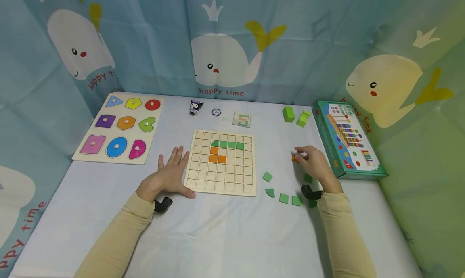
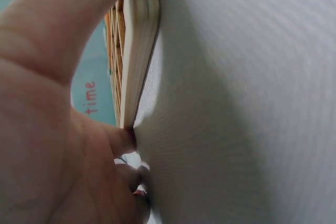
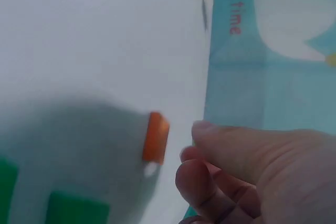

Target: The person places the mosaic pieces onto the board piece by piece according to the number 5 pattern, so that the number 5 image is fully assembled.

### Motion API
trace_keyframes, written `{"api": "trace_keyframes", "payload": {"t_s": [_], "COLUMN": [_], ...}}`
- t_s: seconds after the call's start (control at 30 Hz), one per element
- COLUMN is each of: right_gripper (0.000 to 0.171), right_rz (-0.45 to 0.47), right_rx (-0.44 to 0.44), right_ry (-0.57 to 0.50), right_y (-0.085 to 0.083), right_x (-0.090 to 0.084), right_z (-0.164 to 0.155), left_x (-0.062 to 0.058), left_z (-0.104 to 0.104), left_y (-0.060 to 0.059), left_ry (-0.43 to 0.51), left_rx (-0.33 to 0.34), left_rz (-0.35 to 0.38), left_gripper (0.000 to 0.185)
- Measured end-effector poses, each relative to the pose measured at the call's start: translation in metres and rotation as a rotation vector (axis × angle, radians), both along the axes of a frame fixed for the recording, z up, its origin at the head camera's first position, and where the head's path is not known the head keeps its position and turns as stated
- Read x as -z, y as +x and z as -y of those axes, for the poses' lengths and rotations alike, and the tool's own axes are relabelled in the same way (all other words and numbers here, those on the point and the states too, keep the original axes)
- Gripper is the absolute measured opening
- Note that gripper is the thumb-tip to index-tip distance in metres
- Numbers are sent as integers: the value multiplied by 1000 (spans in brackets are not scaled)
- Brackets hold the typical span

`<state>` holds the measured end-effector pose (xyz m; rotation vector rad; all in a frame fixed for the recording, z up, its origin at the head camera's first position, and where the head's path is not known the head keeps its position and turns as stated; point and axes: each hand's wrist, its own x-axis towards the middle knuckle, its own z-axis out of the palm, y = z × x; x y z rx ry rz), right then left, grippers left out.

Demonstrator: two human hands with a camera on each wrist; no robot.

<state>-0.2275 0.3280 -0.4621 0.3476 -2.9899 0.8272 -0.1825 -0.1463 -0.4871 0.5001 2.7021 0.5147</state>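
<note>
A wooden grid board (image 1: 229,179) holds a row of green tiles (image 1: 231,145) near its top and several orange tiles (image 1: 222,159) below them. My left hand (image 1: 168,175) lies spread along the board's left side, with thumb and fingertips at its edge. In the left wrist view the board's rim (image 2: 140,51) shows between thumb and fingers. Over the right part of the table, my right hand (image 1: 313,161) has loosely bent fingers close above an orange tile (image 3: 156,137). A gap separates fingertips and tile in the right wrist view, and nothing shows in the fingers.
Loose green tiles (image 1: 284,198) lie right of the board, some partly under my right wrist. Behind the board are a pattern card (image 1: 241,119), a chip (image 1: 216,112) and a figurine (image 1: 195,107). A shape puzzle (image 1: 120,132), green blocks (image 1: 288,114) and a toy box (image 1: 350,141) flank it.
</note>
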Motion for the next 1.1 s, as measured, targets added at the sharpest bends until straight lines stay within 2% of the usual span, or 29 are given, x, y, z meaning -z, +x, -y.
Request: {"api": "trace_keyframes", "payload": {"t_s": [0.17, 0.33, 0.6, 0.8, 0.93, 1.1], "right_gripper": [35, 32, 27, 29, 31, 29], "right_rz": [42, 109, 98, 142, 118, 34], "right_rx": [18, 40, 70, 110, 89, 51], "right_ry": [3, 54, 88, 43, -6, -53], "right_y": [1, 1, 0, 1, 2, 1], "right_x": [3, 8, 12, 9, 6, 2], "right_z": [-7, -6, -1, 6, 13, 25], "left_x": [-1, -1, 0, 1, 2, 1], "left_z": [0, 0, 0, 1, 1, 1], "left_y": [0, 0, 0, 0, 0, 0], "left_ry": [3, 4, 11, 8, 8, 11], "left_rx": [0, 0, 1, 7, 4, 3], "left_rz": [-4, -7, -6, -15, -15, -17], "left_gripper": [144, 144, 145, 145, 145, 145]}}
